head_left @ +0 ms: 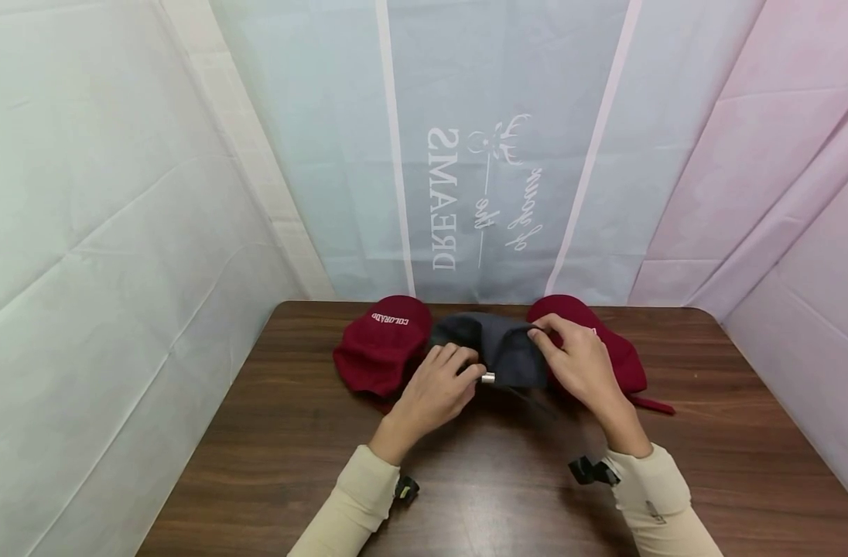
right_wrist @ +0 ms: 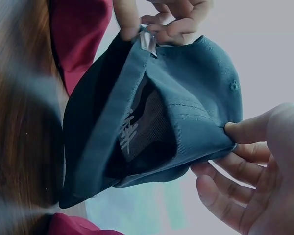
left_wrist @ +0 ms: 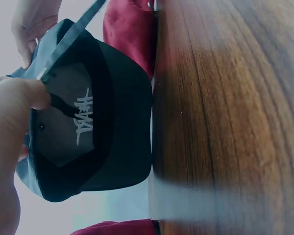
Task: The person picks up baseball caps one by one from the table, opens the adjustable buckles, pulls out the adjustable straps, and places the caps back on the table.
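A dark blue-grey baseball cap (head_left: 511, 348) is between both hands. My left hand (head_left: 441, 387) pinches its back edge beside the small metal strap buckle (right_wrist: 148, 43). My right hand (head_left: 577, 360) pinches the fabric of the crown with thumb and fingers, on the other side. In the left wrist view the cap's opening shows, with pale lettering (left_wrist: 83, 117) inside; its brim (left_wrist: 130, 122) meets the table. A loose strap (left_wrist: 73, 36) sticks out from the back. The crown is partly folded in the right wrist view.
A dark red cap (head_left: 385, 348) with white lettering lies on the left; another dark red cap (head_left: 619, 356), its strap (head_left: 654, 404) trailing, lies on the right. All sit near the back edge of a brown wooden table (head_left: 466, 495). Fabric walls (head_left: 326, 155) stand behind and at both sides.
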